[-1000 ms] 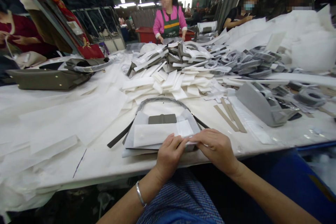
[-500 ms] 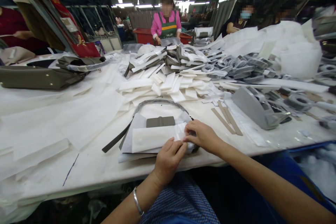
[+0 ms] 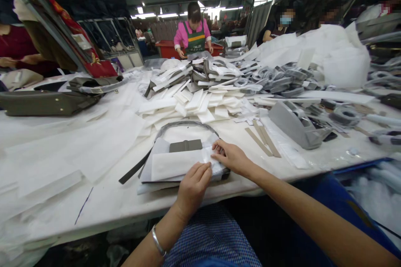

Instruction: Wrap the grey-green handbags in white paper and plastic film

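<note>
A grey-green bag [image 3: 185,146] lies on the white table near its front edge, partly covered by pale paper, its wrapped handle [image 3: 184,124] arching away from me. Across its lower part lies a white foam sheet [image 3: 175,165]. My left hand [image 3: 194,181] presses with fingers close together at the sheet's right end. Just right of it, the curled fingers of my right hand [image 3: 226,154] pinch at clear film or tape [image 3: 207,155] over that end. What the fingertips grip is too small to make out. A dark strap [image 3: 134,169] sticks out to the left.
Piled foam pieces [image 3: 191,102] and wrapped parts lie beyond the bag. Tan strips [image 3: 265,138] and a grey wrapped piece [image 3: 294,123] are at right, a dark bag [image 3: 46,102] at left. A person in a green apron [image 3: 194,39] stands across the table.
My right fingers have parted slightly from my left fingertips, where they were touching. The view has shifted a little. The person opposite has lowered their head and moved their hands apart.
</note>
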{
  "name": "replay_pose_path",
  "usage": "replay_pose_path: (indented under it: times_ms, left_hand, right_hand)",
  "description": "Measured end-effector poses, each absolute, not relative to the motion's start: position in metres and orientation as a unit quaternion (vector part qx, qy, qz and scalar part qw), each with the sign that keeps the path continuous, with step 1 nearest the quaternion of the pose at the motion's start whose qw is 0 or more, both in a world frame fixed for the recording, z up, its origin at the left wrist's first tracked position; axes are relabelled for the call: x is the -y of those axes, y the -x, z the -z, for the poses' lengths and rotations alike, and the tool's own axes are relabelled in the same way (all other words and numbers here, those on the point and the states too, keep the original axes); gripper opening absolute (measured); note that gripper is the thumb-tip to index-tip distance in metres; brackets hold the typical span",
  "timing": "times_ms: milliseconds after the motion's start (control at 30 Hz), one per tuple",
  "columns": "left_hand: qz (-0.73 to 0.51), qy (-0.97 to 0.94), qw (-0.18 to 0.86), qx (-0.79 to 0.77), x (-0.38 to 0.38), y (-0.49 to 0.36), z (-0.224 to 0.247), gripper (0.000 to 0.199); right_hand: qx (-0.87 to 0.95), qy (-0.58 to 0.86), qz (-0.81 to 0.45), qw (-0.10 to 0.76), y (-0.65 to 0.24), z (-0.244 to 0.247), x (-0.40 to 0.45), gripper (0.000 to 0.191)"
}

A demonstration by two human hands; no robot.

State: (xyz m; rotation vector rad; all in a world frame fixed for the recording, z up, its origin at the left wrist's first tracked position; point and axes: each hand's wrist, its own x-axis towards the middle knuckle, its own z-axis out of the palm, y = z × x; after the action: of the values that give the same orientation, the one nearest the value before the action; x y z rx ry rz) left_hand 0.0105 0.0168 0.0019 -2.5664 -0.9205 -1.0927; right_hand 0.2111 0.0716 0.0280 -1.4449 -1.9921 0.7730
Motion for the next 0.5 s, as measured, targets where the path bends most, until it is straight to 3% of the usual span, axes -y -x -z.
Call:
replay_pose_path:
  times_ms: [167,333,433,500]
  left_hand:
    - [0.371,0.869,0.089,0.315,-0.015,-0.01,-0.003,0.015]
    - [0.384,0.866,0.104,0.303,-0.018,-0.008,0.003,0.021]
    - [0.388,0.867,0.11,0.293,-0.021,-0.007,0.004,0.021]
    - [0.393,0.865,0.113,0.291,-0.021,-0.008,0.003,0.021]
  right_hand:
    - [0.735,0.526,-0.227,0.363,-0.229,-0.027,-0.05,0.009]
    - [0.698,0.592,-0.055,0.399,-0.333,-0.052,-0.025,0.019]
    - [0.6,0.705,0.074,0.371,-0.42,-0.077,-0.026,0.027]
    - [0.535,0.777,0.088,0.32,-0.467,-0.091,-0.039,0.029]
